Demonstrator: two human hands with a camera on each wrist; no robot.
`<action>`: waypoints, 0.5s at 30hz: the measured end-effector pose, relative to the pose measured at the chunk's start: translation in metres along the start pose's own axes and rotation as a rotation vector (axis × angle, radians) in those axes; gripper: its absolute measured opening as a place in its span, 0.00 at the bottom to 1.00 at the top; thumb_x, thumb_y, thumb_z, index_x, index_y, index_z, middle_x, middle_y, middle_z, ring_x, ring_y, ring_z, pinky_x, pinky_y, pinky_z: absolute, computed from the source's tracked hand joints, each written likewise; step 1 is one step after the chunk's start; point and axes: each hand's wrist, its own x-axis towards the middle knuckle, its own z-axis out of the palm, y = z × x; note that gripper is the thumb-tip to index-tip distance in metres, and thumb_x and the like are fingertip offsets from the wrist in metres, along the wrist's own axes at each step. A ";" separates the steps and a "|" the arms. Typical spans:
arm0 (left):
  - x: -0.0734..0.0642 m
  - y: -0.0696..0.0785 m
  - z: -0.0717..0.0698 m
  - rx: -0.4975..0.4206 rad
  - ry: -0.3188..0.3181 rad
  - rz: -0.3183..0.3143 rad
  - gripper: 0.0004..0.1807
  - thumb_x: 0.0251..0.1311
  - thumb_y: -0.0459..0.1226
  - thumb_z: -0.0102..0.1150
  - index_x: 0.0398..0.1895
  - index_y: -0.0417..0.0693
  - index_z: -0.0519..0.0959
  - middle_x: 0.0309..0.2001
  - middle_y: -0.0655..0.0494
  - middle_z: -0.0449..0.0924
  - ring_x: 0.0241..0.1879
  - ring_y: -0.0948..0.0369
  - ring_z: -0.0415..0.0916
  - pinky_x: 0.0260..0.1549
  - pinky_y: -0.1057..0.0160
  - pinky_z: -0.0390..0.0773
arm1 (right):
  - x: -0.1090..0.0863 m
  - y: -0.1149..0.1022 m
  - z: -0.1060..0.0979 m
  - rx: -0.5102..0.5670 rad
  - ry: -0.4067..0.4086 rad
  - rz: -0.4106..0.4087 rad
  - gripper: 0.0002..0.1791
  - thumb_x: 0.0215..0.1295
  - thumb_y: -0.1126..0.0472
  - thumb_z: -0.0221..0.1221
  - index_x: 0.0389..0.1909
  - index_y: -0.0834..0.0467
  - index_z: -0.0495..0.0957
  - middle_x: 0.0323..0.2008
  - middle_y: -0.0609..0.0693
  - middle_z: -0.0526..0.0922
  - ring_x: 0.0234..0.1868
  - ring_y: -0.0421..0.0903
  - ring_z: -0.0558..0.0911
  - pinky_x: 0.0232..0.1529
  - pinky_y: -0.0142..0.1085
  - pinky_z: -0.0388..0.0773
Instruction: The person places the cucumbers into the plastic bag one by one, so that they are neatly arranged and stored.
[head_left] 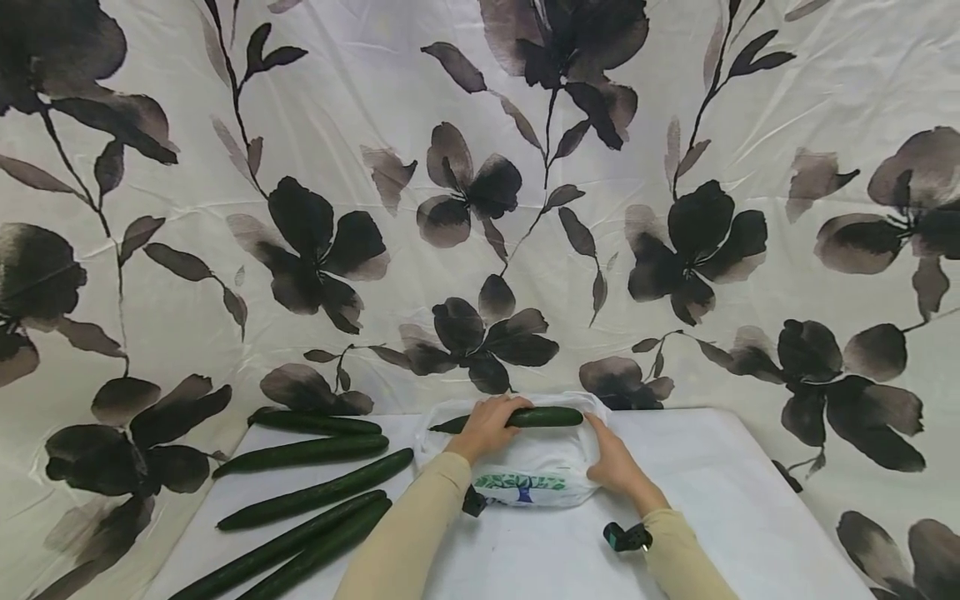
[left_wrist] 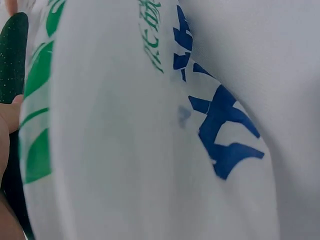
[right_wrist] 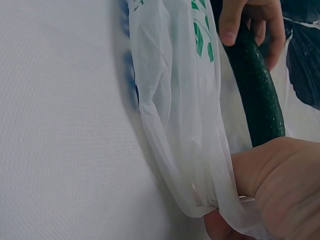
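A white plastic bag [head_left: 536, 495] with green leaf print and blue markings lies on the table. Over its mouth my left hand [head_left: 489, 427] grips a dark green cucumber [head_left: 553, 417] near its middle, thumb on the near side and fingers over the top. The cucumber lies crosswise, its right end close to my right hand [head_left: 613, 458]. That hand pinches the bag's right edge; in the right wrist view, bag film [right_wrist: 222, 165] passes between the thumb and the rest of the hand [right_wrist: 285, 180]. The left wrist view is mostly filled by the bag's printed side [left_wrist: 120, 125].
Several more cucumbers [head_left: 307, 452] lie side by side on the left part of the white-covered table [head_left: 705, 475], the nearest two [head_left: 330, 542] close together. Behind the table hangs a pale cloth [head_left: 405, 275] with dark flowers. A small black device [head_left: 627, 537] sits at my right wrist.
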 end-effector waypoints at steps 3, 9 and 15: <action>0.000 -0.002 0.005 -0.007 -0.004 -0.015 0.25 0.61 0.41 0.65 0.61 0.66 0.73 0.53 0.58 0.77 0.52 0.57 0.73 0.51 0.51 0.69 | -0.002 0.000 0.002 0.006 -0.008 0.002 0.56 0.32 0.84 0.59 0.72 0.66 0.54 0.67 0.69 0.62 0.66 0.67 0.63 0.62 0.58 0.62; 0.004 -0.003 0.011 -0.031 0.008 -0.035 0.25 0.61 0.40 0.66 0.60 0.67 0.74 0.53 0.58 0.77 0.53 0.56 0.74 0.51 0.50 0.69 | -0.002 0.000 0.003 -0.012 -0.012 -0.002 0.55 0.32 0.83 0.59 0.71 0.68 0.54 0.67 0.69 0.62 0.67 0.67 0.62 0.64 0.57 0.60; 0.011 -0.003 0.014 -0.060 -0.008 -0.054 0.23 0.60 0.39 0.67 0.59 0.66 0.76 0.55 0.59 0.78 0.54 0.55 0.74 0.53 0.48 0.69 | -0.001 0.001 0.002 -0.002 -0.011 0.014 0.54 0.33 0.83 0.59 0.71 0.68 0.55 0.67 0.68 0.63 0.67 0.67 0.62 0.64 0.57 0.60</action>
